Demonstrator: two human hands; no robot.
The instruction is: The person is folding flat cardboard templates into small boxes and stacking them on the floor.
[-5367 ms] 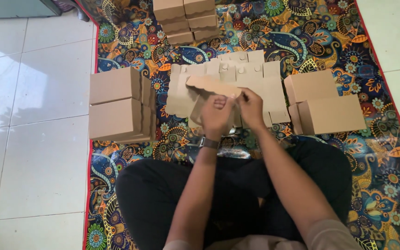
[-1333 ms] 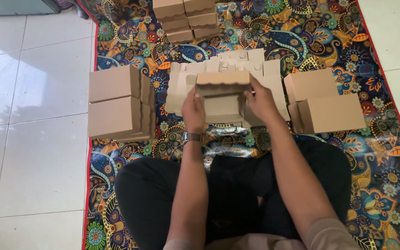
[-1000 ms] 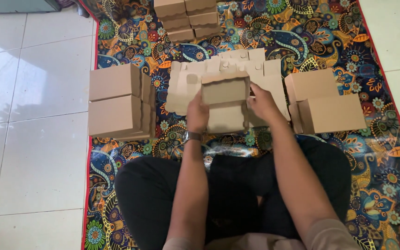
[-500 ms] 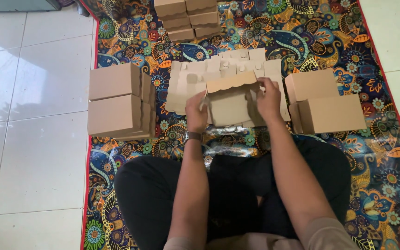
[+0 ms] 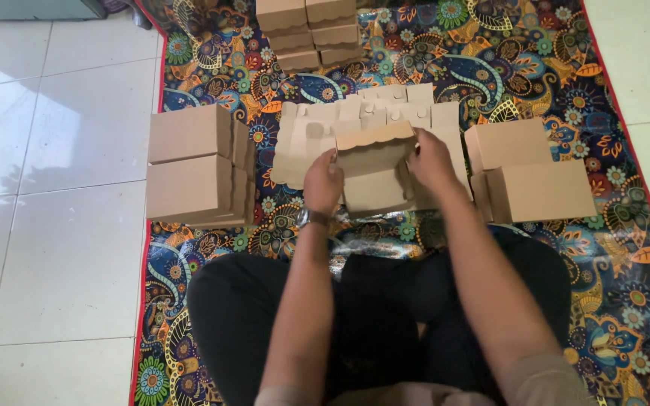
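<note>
1. Between the two hands sits a small brown cardboard box with a scalloped lid edge [image 5: 374, 169], half folded, its lid flap raised toward the camera.
2. At its left side the left hand [image 5: 323, 180] has a narrow grip closed on the box's wall, fingers curled over the lid corner; a wristwatch [image 5: 311, 219] shows on that wrist.
3. At its right side the right hand [image 5: 430, 159] grips the opposite wall of the same box, fingers pressed against the lid's edge.
4. Directly under and beyond the grip lies a pile of flat, unfolded brown cardboard blanks [image 5: 385, 109], touching the box.
5. Left of the grip, well apart, stand stacked finished brown cardboard boxes [image 5: 189, 165], closed.
6. Right of the grip, near the right forearm, stand two more closed brown boxes [image 5: 532, 177].
7. Farther beyond the grip, a further stack of small brown boxes [image 5: 306, 30] sits at the mat's far end.
8. Everything rests on a colourful paisley-patterned floor mat with a red border [image 5: 566, 68], laid over white floor tiles [image 5: 54, 150]; the person's dark-trousered crossed legs [image 5: 385, 316] lie nearer than the grip.
</note>
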